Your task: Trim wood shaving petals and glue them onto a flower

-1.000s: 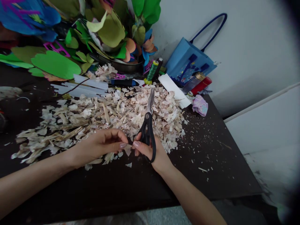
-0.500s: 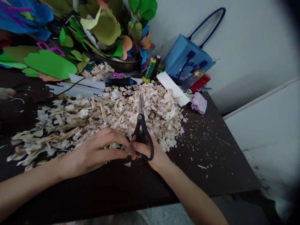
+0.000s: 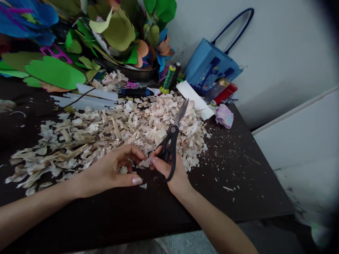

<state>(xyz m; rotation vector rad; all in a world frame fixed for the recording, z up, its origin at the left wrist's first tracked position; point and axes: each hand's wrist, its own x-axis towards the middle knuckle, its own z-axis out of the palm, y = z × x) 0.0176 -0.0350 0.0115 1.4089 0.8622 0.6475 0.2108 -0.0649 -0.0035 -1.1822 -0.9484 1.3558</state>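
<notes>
Black-handled scissors (image 3: pixel 172 135) hang in my right hand (image 3: pixel 169 168), their blades pointing up and to the right, looking nearly closed. Thumb and finger of that hand also pinch a small pale flake (image 3: pixel 145 163). Just left of it my left hand (image 3: pixel 111 171) is open, thumb and fingers apart, with nothing seen in its grasp. Its fingertips are close to the flake; whether they touch it I cannot tell. Beyond both hands spreads a wide heap of dry, papery beige flakes (image 3: pixel 148 123). A loose scrap (image 3: pixel 143 186) lies by my left thumb.
Behind the heap are translucent sticks (image 3: pixel 87 100), a green thread spool (image 3: pixel 168 79) and a white strip (image 3: pixel 196 100). Colourful artificial flowers (image 3: pixel 116 33) fill the back left. A blue bag (image 3: pixel 209 65) leans on the wall, near a crumpled lilac wad (image 3: pixel 225 116). Crumbs dot the dark table (image 3: pixel 254 190).
The scissors have swung to the right, their tips moving from straight ahead to the upper right. My left hand has opened away from the right fingers, and the pinched flake now shows.
</notes>
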